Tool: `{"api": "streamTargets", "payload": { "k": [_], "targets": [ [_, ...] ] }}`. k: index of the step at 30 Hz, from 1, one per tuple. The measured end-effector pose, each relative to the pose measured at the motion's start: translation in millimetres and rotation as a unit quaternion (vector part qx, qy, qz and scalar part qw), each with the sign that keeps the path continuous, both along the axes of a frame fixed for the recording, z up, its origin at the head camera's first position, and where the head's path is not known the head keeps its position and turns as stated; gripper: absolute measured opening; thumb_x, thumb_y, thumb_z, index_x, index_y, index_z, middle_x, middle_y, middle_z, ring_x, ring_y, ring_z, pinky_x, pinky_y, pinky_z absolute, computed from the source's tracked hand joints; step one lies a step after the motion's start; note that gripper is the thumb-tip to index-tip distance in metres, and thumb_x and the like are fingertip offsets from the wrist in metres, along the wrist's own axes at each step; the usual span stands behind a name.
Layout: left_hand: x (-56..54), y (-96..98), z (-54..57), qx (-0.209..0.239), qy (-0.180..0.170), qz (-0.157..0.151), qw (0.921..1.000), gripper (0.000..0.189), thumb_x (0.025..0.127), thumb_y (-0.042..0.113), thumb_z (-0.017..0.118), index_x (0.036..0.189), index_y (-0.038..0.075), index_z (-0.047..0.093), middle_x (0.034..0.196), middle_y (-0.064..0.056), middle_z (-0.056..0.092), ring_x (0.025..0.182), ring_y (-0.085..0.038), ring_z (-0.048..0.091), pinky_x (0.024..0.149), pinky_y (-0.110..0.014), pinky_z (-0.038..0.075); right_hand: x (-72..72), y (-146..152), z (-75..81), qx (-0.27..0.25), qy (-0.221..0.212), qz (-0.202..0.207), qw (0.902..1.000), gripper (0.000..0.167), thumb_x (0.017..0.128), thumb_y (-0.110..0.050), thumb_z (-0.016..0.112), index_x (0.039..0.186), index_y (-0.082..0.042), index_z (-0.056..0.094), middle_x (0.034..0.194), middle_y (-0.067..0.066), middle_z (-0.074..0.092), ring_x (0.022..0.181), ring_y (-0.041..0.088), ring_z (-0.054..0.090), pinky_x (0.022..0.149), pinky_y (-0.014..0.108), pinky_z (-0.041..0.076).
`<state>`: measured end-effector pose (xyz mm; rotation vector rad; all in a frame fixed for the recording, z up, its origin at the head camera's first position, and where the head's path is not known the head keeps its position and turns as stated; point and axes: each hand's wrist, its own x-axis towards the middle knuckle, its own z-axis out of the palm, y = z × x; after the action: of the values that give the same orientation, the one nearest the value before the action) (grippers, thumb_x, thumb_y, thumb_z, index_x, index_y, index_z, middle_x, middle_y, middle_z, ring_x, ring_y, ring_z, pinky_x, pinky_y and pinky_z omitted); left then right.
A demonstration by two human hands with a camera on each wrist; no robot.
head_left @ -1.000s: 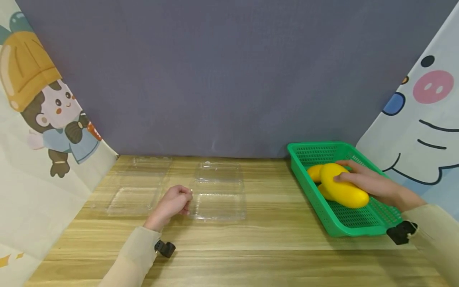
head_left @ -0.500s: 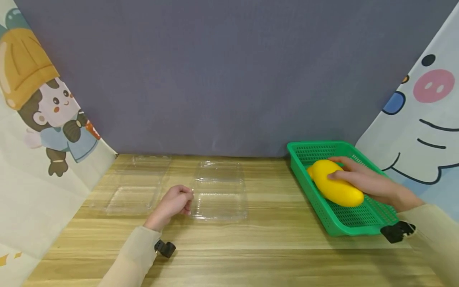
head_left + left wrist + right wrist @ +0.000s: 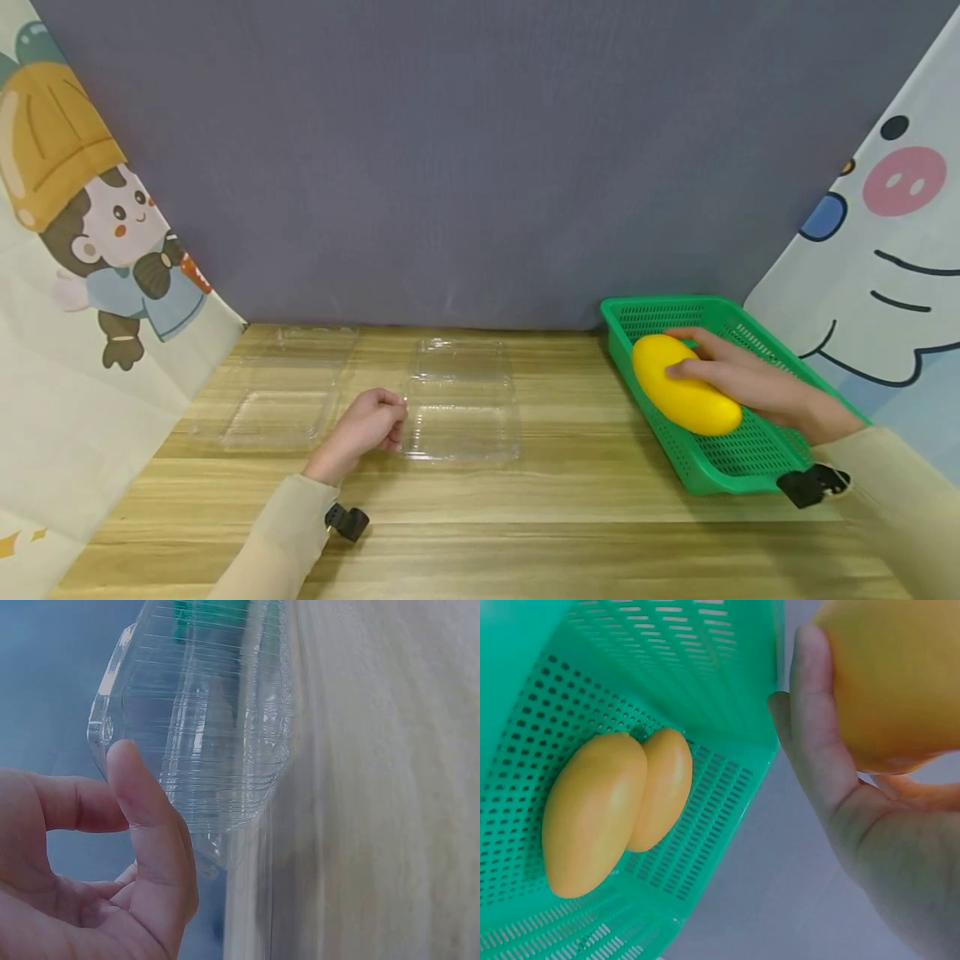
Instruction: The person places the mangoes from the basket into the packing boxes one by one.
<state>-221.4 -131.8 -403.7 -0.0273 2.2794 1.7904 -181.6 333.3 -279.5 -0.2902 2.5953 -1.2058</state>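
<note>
My right hand [image 3: 731, 375] grips a yellow mango [image 3: 682, 387], thumb on its near side, and holds it up over the green basket [image 3: 680, 457]. In the right wrist view, two more mangoes, a larger mango [image 3: 592, 817] and a mango partly behind it [image 3: 666, 787], lie side by side in the basket. On the left, my left hand [image 3: 369, 423] pinches the rim of an opened clear plastic clamshell box [image 3: 459, 457] between thumb and forefinger. The left wrist view shows the thumb [image 3: 135, 780] against the ribbed side of this box.
A second opened clear plastic box [image 3: 273, 417] lies to the left of my left hand on the wooden table [image 3: 480, 542]. A grey cloth wall [image 3: 480, 167] stands behind, with printed cartoon panels on both sides.
My right hand has moved left with the mango, from the basket's middle toward its left rim. The left hand stays at the clear box, with barely any shift.
</note>
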Motion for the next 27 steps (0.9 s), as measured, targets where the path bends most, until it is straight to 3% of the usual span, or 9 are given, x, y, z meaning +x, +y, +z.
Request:
{"api": "streamTargets", "payload": {
  "k": [8,20,27],
  "targets": [
    [1.6,0.4,1.5,-0.003,0.0,-0.006,1.0,0.026,0.088,0.005,0.051,0.111,-0.007,0.049,0.078,-0.017,0.053,0.062,-0.021,0.052,0.055,-0.034,0.053,-0.8,-14.4,2.1,-0.01,-0.009,0.0,0.9999,0.067,0.094,-0.032,0.053,0.147,-0.013,0.016,0.118,0.022,0.046,0.081,0.03,0.058,0.065,0.038,0.053],
    [-0.1,-0.5,-1.0,0.0,-0.004,-0.008,1.0,0.026,0.087,0.004,0.051,0.11,-0.008,0.049,0.078,-0.018,0.053,0.062,-0.022,0.053,0.055,-0.035,0.055,-4.0,-36.6,-3.2,0.017,-0.003,0.007,0.9998,0.068,0.092,-0.037,0.057,0.146,-0.016,0.02,0.123,0.021,0.043,0.087,0.031,0.055,0.068,0.04,0.051],
    [-1.1,0.5,-1.9,0.0,-0.003,-0.011,0.9999,0.027,0.088,0.005,0.051,0.112,-0.007,0.048,0.078,-0.017,0.053,0.061,-0.022,0.052,0.055,-0.035,0.054,-5.1,-47.1,-6.1,0.03,-0.006,0.008,0.9995,0.069,0.09,-0.039,0.059,0.145,-0.021,0.022,0.124,0.021,0.043,0.081,0.029,0.058,0.066,0.04,0.051]
  ]
}}
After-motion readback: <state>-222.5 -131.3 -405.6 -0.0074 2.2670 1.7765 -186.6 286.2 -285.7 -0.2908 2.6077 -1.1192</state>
